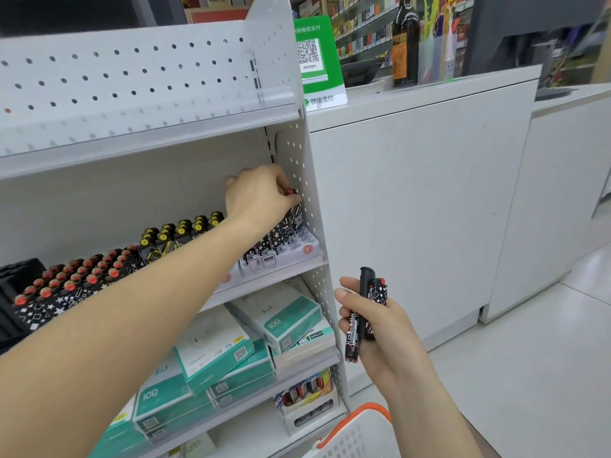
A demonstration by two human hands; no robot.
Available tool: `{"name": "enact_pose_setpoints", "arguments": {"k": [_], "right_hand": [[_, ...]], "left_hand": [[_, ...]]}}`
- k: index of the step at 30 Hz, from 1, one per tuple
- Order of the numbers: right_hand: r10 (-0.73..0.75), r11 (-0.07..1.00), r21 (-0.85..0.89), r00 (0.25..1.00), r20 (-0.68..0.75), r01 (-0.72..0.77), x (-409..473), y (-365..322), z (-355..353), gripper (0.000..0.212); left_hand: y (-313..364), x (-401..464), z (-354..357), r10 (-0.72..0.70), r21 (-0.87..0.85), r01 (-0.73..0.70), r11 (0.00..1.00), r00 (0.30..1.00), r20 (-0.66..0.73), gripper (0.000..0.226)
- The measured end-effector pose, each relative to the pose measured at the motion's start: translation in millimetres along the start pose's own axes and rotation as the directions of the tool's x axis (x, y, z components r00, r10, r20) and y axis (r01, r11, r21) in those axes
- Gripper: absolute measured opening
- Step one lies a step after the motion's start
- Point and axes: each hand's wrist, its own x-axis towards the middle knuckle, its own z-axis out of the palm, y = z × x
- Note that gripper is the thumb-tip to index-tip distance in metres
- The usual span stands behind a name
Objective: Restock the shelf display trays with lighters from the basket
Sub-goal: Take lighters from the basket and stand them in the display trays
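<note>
- The left hand (261, 196) reaches into the middle shelf and pinches the red-capped top of a patterned lighter (295, 211), setting it into the white display tray (305, 247) at the shelf's right end, against the perforated side panel (294, 160).
- Risk: the tray's front slots look open, and the lighter is lowered among close neighbours. If it enters tilted, it could lean on the row beside it and tip several over.
- The wrist passes just above the standing row; a careless withdrawal could sweep those lighters forward off the shelf.
- The right hand (373, 328) is curled around a small bunch of spare lighters (362, 312), held loosely upright in front of the shelf's edge. One black lighter sticks up above the others; with the grip this slack, it could slide out and drop to the floor or into the basket (355, 431) below.
- The orange-rimmed basket sits low at the frame's bottom edge; its contents cannot be seen.
- The trays further left (76, 279) appear full, so forcing more in there would likely jam.
</note>
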Motion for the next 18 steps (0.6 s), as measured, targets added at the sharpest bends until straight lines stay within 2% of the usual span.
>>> {"name": "enact_pose_setpoints", "arguments": {"k": [8, 11, 14, 16, 18], "right_hand": [[0.013, 0.999, 0.032, 1.000, 0.003, -0.013, 3, 4, 2, 0.013], [0.034, 0.995, 0.093, 0.999, 0.002, -0.034, 5, 4, 3, 0.015], [0.080, 0.963, 0.254, 0.996, 0.033, -0.086, 7, 2, 3, 0.028], [0.095, 0.942, 0.319, 0.994, 0.059, -0.109, 6, 1, 3, 0.035], [0.087, 0.927, 0.359, 0.993, 0.081, -0.111, 5, 0, 3, 0.037]], "left_hand": [[2, -4, 11, 0.061, 0.188, -0.069, 0.980, 0.997, 0.050, 0.016], [2, -4, 7, 0.128, 0.250, -0.143, 0.958, 0.989, 0.076, 0.024], [-1, -8, -7, 0.086, 0.130, -0.100, 0.986, 0.991, 0.107, 0.026], [-2, -23, -18, 0.087, -0.021, -0.087, 0.996, 0.996, 0.009, 0.025], [3, -52, -27, 0.134, -0.165, -0.142, 0.976, 0.989, -0.057, 0.021]]}}
